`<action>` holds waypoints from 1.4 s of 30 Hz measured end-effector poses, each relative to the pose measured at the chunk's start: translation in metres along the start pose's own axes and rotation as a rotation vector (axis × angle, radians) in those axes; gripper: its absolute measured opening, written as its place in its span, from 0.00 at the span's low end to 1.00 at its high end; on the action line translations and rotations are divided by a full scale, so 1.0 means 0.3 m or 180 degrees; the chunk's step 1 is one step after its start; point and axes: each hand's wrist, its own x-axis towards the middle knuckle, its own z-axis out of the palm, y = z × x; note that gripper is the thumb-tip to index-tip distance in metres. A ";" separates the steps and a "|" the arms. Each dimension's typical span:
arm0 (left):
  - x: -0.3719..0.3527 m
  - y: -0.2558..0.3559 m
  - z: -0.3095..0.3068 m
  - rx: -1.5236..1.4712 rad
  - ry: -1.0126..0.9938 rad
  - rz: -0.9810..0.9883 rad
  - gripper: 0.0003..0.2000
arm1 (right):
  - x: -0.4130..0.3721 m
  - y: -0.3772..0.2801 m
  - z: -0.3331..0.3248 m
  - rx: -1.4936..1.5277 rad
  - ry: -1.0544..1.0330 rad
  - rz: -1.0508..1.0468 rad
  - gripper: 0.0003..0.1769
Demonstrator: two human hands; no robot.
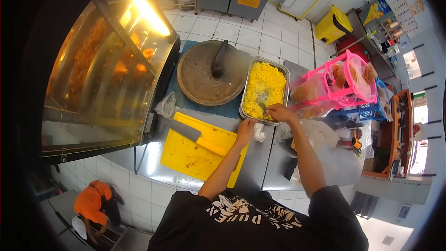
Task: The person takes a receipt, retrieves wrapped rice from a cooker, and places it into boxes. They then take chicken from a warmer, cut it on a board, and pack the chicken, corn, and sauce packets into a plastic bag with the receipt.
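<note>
A deep metal tray (pixel 286 72) filled with yellow, lumpy food (pixel 267 81) stands on the steel counter. My right hand (pixel 279 112) is closed around the handle of a metal spoon (pixel 263 107), whose head is down in the food near the tray's near end. At the near left corner, the fingers of my left hand (pixel 246 128) are closed on the tray's rim. Just below that corner lies a small white object (pixel 259 133) that I cannot make out. A yellow cutting board (pixel 190 159) with brown residue lies under my left forearm, and a yellow-handled cleaver (pixel 186 130) rests across it.
Beyond the board sits a wide stone mortar (pixel 200 76) with a dark pestle (pixel 220 59). A lit glass food case (pixel 102 79) borders the left side. Pink basket (pixel 344 81) and bagged goods stand right of the tray. A person in orange (pixel 94 200) bends at lower left.
</note>
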 end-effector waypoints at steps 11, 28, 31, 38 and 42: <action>-0.136 -0.045 0.033 -0.0148 -0.0119 0.0314 0.09 | -0.263 -0.060 0.190 0.5228 0.0974 0.0734 0.16; -0.487 0.109 0.499 0.1634 -0.0658 0.0900 0.20 | -1.093 0.186 -0.240 0.4585 0.0560 0.0777 0.14; -0.512 0.128 0.617 0.2067 -0.0926 0.0940 0.20 | -1.171 0.312 -0.300 0.4245 0.0263 0.0978 0.13; -0.587 0.020 0.630 0.2166 -0.0581 0.1527 0.10 | -1.157 0.577 -0.231 0.3299 -0.0317 0.0957 0.12; -0.650 0.012 0.603 0.2125 -0.0332 0.1475 0.09 | -1.141 0.650 -0.062 0.0190 0.0948 -0.0045 0.11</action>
